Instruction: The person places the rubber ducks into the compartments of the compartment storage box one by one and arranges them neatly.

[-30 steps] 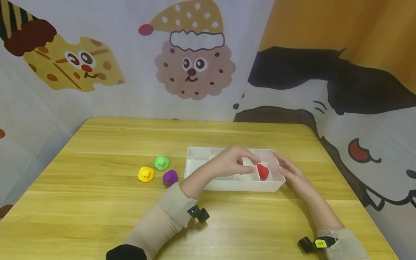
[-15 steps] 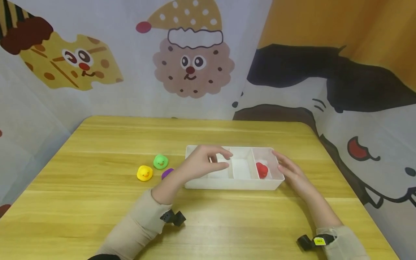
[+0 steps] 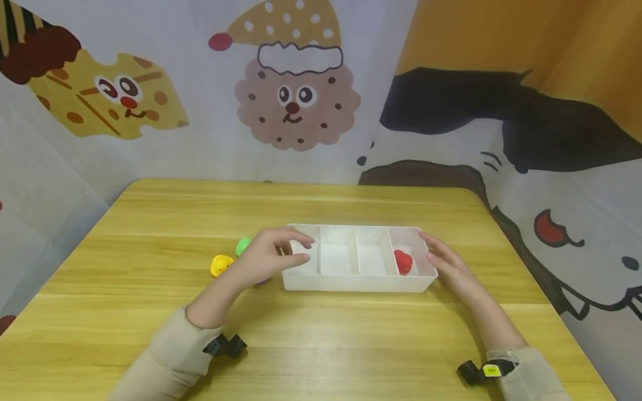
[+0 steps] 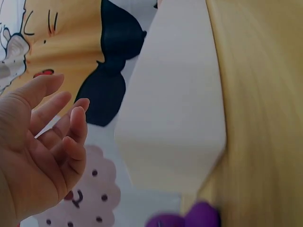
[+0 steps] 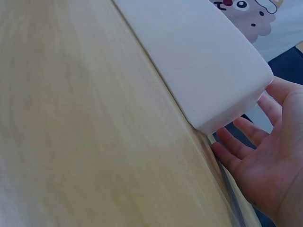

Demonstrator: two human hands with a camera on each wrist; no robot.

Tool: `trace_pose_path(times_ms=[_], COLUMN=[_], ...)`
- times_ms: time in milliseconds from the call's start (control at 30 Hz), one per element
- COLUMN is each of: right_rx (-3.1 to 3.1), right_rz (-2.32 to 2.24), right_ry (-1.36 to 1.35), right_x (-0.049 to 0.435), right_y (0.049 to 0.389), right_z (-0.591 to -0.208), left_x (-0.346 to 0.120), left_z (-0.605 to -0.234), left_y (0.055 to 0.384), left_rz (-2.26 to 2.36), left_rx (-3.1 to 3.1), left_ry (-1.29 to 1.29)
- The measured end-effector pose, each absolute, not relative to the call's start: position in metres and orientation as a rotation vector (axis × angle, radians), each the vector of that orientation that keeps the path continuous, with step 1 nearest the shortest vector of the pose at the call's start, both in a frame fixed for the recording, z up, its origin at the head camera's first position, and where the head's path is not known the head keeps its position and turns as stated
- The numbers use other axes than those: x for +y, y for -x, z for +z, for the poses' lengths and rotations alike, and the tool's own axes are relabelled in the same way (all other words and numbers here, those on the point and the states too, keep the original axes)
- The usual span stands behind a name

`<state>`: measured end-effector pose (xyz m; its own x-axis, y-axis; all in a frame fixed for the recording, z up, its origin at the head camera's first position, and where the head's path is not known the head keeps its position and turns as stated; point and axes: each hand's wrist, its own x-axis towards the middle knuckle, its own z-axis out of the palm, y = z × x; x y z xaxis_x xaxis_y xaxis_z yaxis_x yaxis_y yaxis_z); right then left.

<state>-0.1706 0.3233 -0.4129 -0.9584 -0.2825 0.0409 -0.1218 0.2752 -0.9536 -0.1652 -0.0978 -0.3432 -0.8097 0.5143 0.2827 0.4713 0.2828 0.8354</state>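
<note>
A long white box with four compartments stands on the table, and a red rubber duck lies in its rightmost one. My left hand hovers over the box's left end, fingers loosely bent and holding nothing. Behind that hand, partly covered by it, are a green rubber duck, a yellow rubber duck and a purple one, which shows better as a purple duck in the left wrist view. My right hand rests its fingers against the box's right end wall; the right wrist view shows fingertips at that wall.
The wooden table reaches back to a cartoon-printed curtain along its far side. Black wrist cameras sit on both sleeves, the left camera low over the table in the head view.
My left hand has moved left from above the box's right side to its left end, now covering part of the ducks. The right hand stays at the box's right end.
</note>
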Motion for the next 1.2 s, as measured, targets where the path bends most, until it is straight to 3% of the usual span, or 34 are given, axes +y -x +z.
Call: trace_pose_path(times_ms=[500, 1200], right_rx=[2.412, 2.376], right_rz=[-1.745, -1.783], right_ry=[0.371, 0.363], right_x=[0.324, 0.322], right_y=[0.172, 0.171], right_z=[-0.414, -0.413], left_x=[-0.159, -0.185], left_z=[-0.366, -0.381], left_y=[0.161, 0.166], left_rz=[1.5, 1.215], left_rx=[2.613, 2.555], left_ry=[-0.685, -0.742])
